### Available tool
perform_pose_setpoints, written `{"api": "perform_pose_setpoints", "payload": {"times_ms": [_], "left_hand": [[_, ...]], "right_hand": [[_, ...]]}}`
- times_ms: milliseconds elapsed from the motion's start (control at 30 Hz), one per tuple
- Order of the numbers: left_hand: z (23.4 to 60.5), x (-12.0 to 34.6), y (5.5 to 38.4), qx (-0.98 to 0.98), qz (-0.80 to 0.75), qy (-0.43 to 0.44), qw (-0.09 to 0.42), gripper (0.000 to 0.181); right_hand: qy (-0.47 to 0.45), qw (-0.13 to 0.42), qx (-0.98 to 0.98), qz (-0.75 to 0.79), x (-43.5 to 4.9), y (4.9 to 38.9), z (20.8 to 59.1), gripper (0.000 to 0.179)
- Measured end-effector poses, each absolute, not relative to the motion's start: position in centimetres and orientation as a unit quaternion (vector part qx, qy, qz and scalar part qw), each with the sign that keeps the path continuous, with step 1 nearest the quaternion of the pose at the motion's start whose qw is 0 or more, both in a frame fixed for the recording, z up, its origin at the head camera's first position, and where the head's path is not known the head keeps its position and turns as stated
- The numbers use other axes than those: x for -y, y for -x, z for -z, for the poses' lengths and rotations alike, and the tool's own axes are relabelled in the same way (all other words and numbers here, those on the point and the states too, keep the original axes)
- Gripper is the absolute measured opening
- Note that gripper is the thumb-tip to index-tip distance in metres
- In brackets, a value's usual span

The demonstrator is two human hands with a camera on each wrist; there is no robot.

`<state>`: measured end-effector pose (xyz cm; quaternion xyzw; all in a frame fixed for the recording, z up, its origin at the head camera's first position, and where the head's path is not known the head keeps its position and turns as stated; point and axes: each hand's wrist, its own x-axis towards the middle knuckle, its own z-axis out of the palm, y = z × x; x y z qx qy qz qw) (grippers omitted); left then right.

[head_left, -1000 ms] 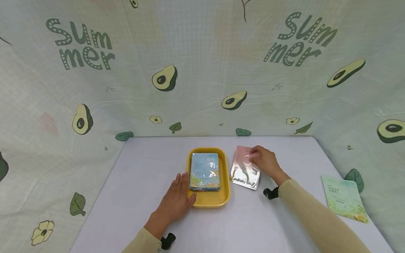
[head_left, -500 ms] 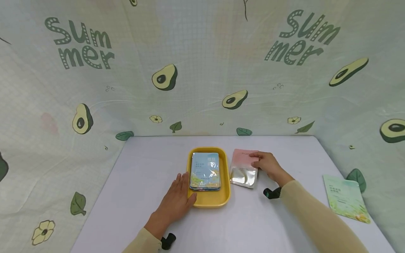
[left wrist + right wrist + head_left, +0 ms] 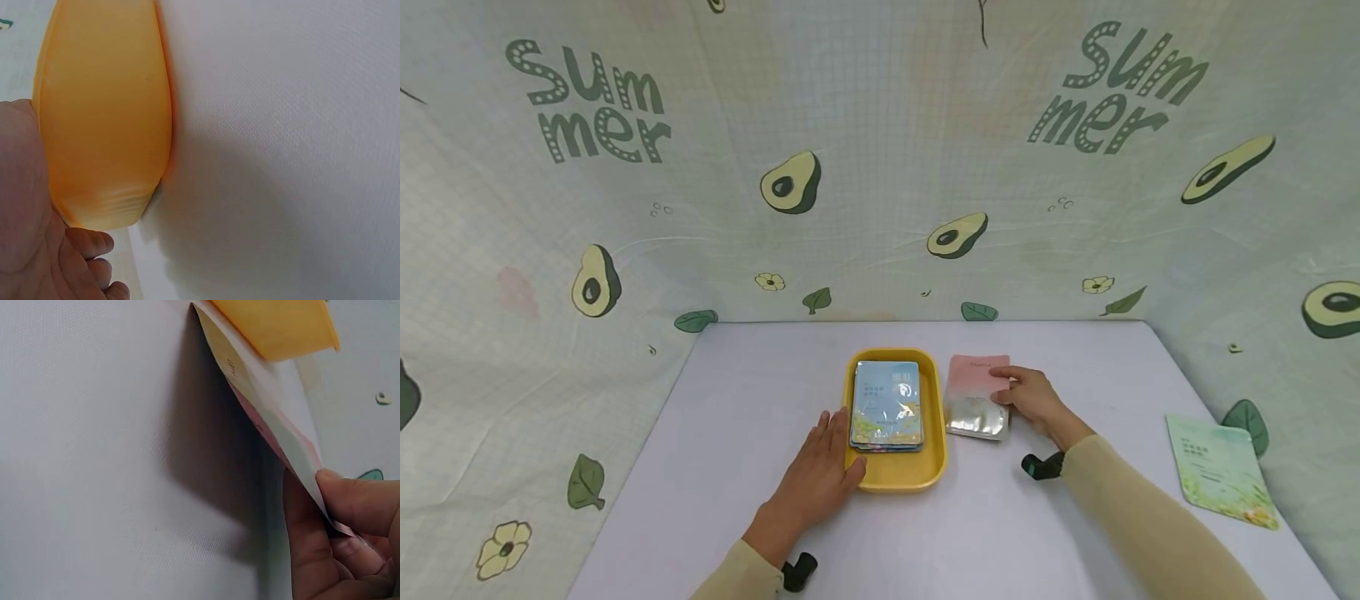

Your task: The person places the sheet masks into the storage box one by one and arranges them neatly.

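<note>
My right hand [image 3: 1030, 398] pinches the right edge of a pink and silver sheet mask packet [image 3: 972, 387], just right of the yellow tray [image 3: 898, 479]. In the right wrist view, thumb and fingers hold the packet's edge [image 3: 269, 419], which is tilted and raised off the table there. My left hand [image 3: 816, 471] rests against the tray's left side with fingers straight and the thumb at its front left corner. The left wrist view shows that hand [image 3: 37, 250] beside the tray's outer wall [image 3: 106, 119]. Blue packets [image 3: 886, 404] lie stacked inside the tray.
A green packet [image 3: 1221, 471] lies flat near the right edge of the white table [image 3: 760, 375]. A cloth printed with avocados [image 3: 880, 167] hangs behind the table and along its sides.
My right hand has drawn the pink packet slightly left and turned it straighter. Its silver part now shows less. My left hand and the tray have stayed in place.
</note>
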<state>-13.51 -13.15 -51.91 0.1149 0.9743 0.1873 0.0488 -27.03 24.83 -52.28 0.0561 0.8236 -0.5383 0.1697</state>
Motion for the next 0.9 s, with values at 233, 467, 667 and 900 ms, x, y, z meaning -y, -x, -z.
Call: {"api": "perform_pose_setpoints", "payload": {"times_ms": [233, 467, 667, 900], "left_hand": [[51.9, 13.2, 13.5, -0.974, -0.188, -0.116, 0.046, 0.08], [51.8, 13.1, 13.5, -0.975, -0.187, -0.114, 0.045, 0.08], [51.7, 13.1, 13.6, -0.976, -0.176, -0.122, 0.035, 0.081], [51.7, 13.1, 13.7, -0.98, -0.148, -0.132, 0.023, 0.08]], "right_hand": [[-0.035, 0.113, -0.838, 0.533, -25.0, 27.1, 52.3, 0.061], [-0.015, 0.106, -0.829, 0.549, -25.5, 26.8, 50.9, 0.062], [-0.001, 0.102, -0.82, 0.562, -26.0, 26.6, 49.3, 0.063], [-0.001, 0.1, -0.81, 0.578, -25.7, 26.3, 47.2, 0.064]]}}
